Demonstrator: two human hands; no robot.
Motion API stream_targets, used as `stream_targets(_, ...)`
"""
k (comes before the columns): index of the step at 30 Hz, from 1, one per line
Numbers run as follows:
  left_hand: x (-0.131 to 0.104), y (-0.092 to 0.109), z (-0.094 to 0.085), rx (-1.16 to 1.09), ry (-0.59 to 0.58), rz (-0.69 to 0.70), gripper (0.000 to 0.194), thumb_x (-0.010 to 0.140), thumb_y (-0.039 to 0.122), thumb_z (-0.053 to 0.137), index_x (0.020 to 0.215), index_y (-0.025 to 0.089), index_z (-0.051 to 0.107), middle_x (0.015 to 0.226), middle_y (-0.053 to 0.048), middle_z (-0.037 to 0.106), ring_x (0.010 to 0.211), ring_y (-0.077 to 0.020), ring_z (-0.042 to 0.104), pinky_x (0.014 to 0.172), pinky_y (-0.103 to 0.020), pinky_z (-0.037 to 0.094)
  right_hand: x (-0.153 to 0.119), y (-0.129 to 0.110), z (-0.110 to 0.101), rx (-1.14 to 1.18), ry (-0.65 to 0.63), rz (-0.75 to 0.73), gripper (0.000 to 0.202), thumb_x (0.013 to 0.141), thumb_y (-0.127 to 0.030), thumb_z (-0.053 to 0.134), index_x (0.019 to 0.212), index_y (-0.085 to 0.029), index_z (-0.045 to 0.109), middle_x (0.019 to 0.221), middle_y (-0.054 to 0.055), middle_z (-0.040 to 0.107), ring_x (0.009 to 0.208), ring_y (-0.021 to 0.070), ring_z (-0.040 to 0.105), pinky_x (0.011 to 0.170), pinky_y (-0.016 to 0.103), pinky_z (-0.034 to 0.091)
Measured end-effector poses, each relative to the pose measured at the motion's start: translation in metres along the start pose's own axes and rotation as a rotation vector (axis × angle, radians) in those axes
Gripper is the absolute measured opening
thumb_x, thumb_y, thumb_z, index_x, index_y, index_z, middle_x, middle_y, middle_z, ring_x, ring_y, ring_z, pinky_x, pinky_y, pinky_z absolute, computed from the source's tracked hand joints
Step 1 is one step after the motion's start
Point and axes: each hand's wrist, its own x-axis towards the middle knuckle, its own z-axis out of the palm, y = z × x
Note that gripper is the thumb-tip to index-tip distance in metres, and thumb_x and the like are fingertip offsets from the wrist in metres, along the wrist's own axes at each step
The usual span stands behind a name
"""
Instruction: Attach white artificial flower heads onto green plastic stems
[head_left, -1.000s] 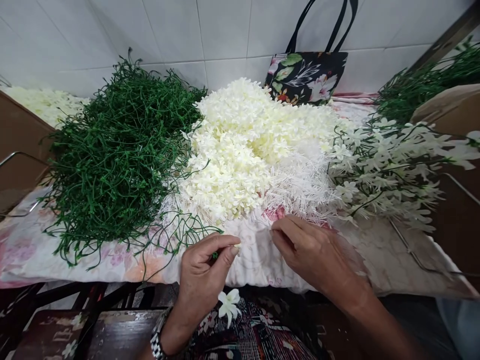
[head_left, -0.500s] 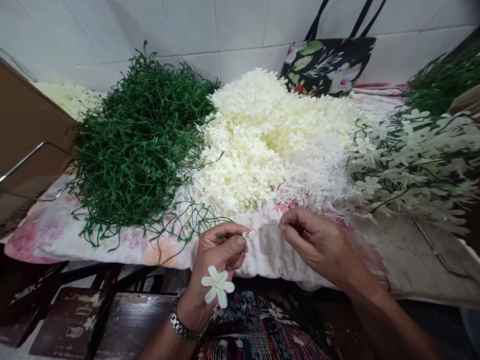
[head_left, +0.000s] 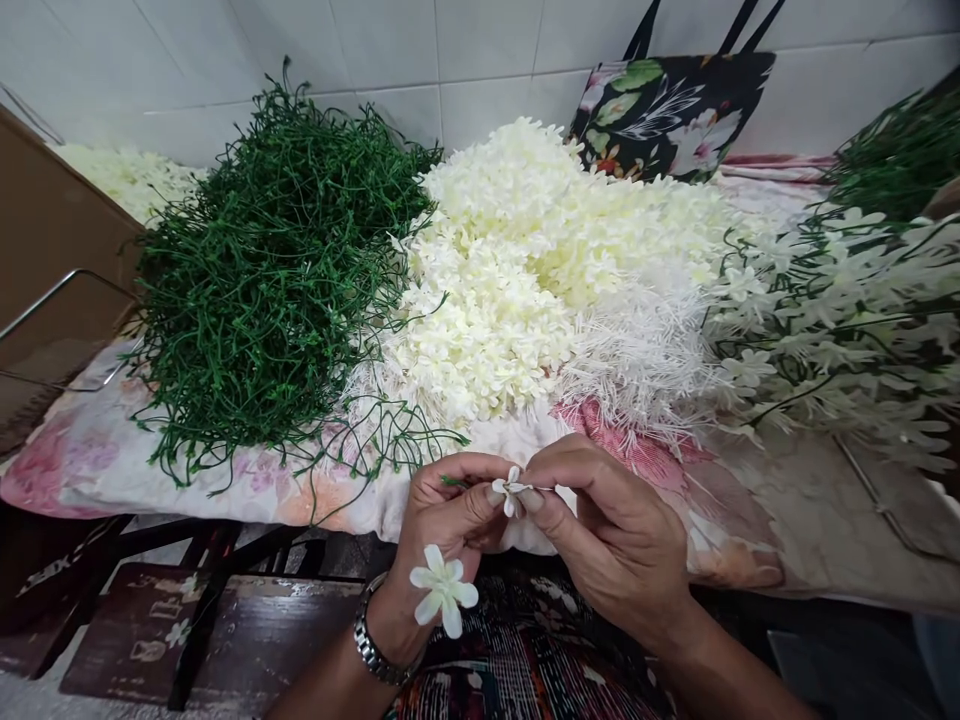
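Observation:
My left hand (head_left: 450,515) pinches a green plastic flower stem, of which only a bit shows between the fingers. A small white artificial flower (head_left: 511,490) sits at its tip. Lower on the same hand hangs an open white flower (head_left: 444,590), seemingly on another branch of that stem. My right hand (head_left: 619,540) is closed at the small flower, thumb and forefinger pinching a thin white stamen piece (head_left: 553,488) against its centre. Beyond the hands lie a heap of green stems (head_left: 277,270), a mound of cream petals (head_left: 487,330) and a pile of white stamens (head_left: 637,350).
White flowers on stems (head_left: 847,320) are bunched at the right. A cardboard box (head_left: 60,230) with a metal wire (head_left: 52,300) stands left. Against the tiled wall leans a floral bag (head_left: 671,120). The table wears a flowered cloth (head_left: 67,465); a wooden stool (head_left: 277,630) is below.
My right hand has moved left to meet the small flower in my left hand. The view has shifted slightly.

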Motion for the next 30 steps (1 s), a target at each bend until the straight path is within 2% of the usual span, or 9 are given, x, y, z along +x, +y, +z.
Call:
stream_targets(6, -0.002, -0.001, 0.0, 0.071, 0.034, 0.052, 0.015, 0.052, 0.027, 0.084, 0.063, 0.019, 0.075, 0.049, 0.0, 0.06, 0.04, -0.0033, 0.041, 0.039, -0.015, 0.032, -0.005, 0.001, 0.002, -0.059, 0.035, -0.103, 0.016, 0.079, -0.004, 0.058, 0.089, -0.016, 0.058, 0.075, 0.001, 0.058, 0.07, 0.0094, 0.055, 0.058, 0.022, 0.046)
stream_targets(10, -0.005, -0.001, 0.001, 0.13, 0.04, 0.105, 0.013, 0.055, 0.029, 0.082, 0.063, 0.021, 0.075, 0.05, 0.001, 0.06, 0.042, -0.0049, 0.043, 0.041, -0.016, 0.034, -0.009, 0.002, 0.004, -0.122, 0.036, -0.19, 0.022, 0.077, 0.0, 0.058, 0.093, -0.015, 0.057, 0.078, 0.003, 0.058, 0.073, 0.0104, 0.056, 0.059, 0.022, 0.047)
stream_targets(16, -0.008, 0.0, -0.003, 0.29, 0.042, 0.198, 0.011, 0.06, 0.028, 0.079, 0.067, 0.02, 0.075, 0.053, 0.0, 0.062, 0.046, -0.0082, 0.048, 0.043, -0.018, 0.038, -0.007, 0.002, 0.001, -0.104, 0.0, -0.163, 0.02, 0.078, 0.0, 0.057, 0.091, -0.015, 0.058, 0.079, 0.003, 0.057, 0.072, 0.0095, 0.056, 0.058, 0.02, 0.047)
stream_targets(19, -0.008, 0.0, -0.006, 0.331, 0.059, 0.212, 0.012, 0.061, 0.028, 0.079, 0.065, 0.019, 0.074, 0.056, -0.001, 0.063, 0.05, -0.0093, 0.051, 0.047, -0.019, 0.041, -0.003, -0.001, -0.007, -0.1, -0.103, -0.114, 0.016, 0.081, -0.004, 0.055, 0.091, -0.016, 0.059, 0.078, 0.002, 0.057, 0.072, 0.0085, 0.057, 0.059, 0.019, 0.048)
stream_targets(21, -0.008, -0.001, -0.008, 0.312, 0.075, 0.202, 0.013, 0.061, 0.029, 0.079, 0.063, 0.018, 0.072, 0.052, 0.001, 0.06, 0.046, -0.0072, 0.047, 0.044, -0.018, 0.037, -0.002, -0.003, -0.013, -0.127, -0.158, -0.088, 0.017, 0.082, -0.011, 0.057, 0.098, -0.016, 0.059, 0.082, 0.003, 0.057, 0.075, 0.0101, 0.057, 0.064, 0.02, 0.05)
stream_targets(24, -0.008, -0.001, -0.009, 0.312, 0.083, 0.19, 0.013, 0.064, 0.028, 0.077, 0.063, 0.017, 0.07, 0.048, 0.003, 0.055, 0.041, -0.0047, 0.04, 0.04, -0.016, 0.032, -0.002, -0.004, -0.016, -0.222, -0.177, -0.074, 0.041, 0.079, -0.026, 0.064, 0.116, -0.012, 0.051, 0.096, 0.008, 0.057, 0.087, 0.0152, 0.057, 0.074, 0.026, 0.053)
stream_targets(25, -0.009, -0.002, -0.009, 0.328, 0.083, 0.202, 0.013, 0.064, 0.028, 0.077, 0.063, 0.017, 0.07, 0.049, 0.003, 0.056, 0.042, -0.0051, 0.042, 0.041, -0.016, 0.033, -0.002, -0.003, -0.016, -0.243, -0.183, -0.083, 0.043, 0.079, -0.027, 0.064, 0.117, -0.011, 0.05, 0.098, 0.009, 0.058, 0.088, 0.0157, 0.057, 0.075, 0.027, 0.053)
stream_targets(28, -0.01, -0.005, -0.008, 0.375, 0.088, 0.235, 0.015, 0.065, 0.029, 0.076, 0.065, 0.016, 0.069, 0.056, 0.0, 0.059, 0.051, -0.0085, 0.049, 0.047, -0.019, 0.038, -0.005, -0.001, -0.011, -0.259, -0.169, -0.133, 0.024, 0.082, -0.015, 0.058, 0.107, -0.014, 0.057, 0.087, 0.006, 0.062, 0.08, 0.0127, 0.06, 0.068, 0.023, 0.053)
stream_targets(30, -0.01, -0.008, -0.007, 0.382, 0.092, 0.222, 0.017, 0.066, 0.03, 0.075, 0.066, 0.015, 0.069, 0.057, 0.0, 0.059, 0.052, -0.0095, 0.05, 0.048, -0.02, 0.039, -0.007, 0.0, -0.009, -0.263, -0.122, -0.156, 0.019, 0.082, -0.009, 0.055, 0.099, -0.014, 0.06, 0.078, 0.004, 0.063, 0.073, 0.0117, 0.061, 0.062, 0.021, 0.052)
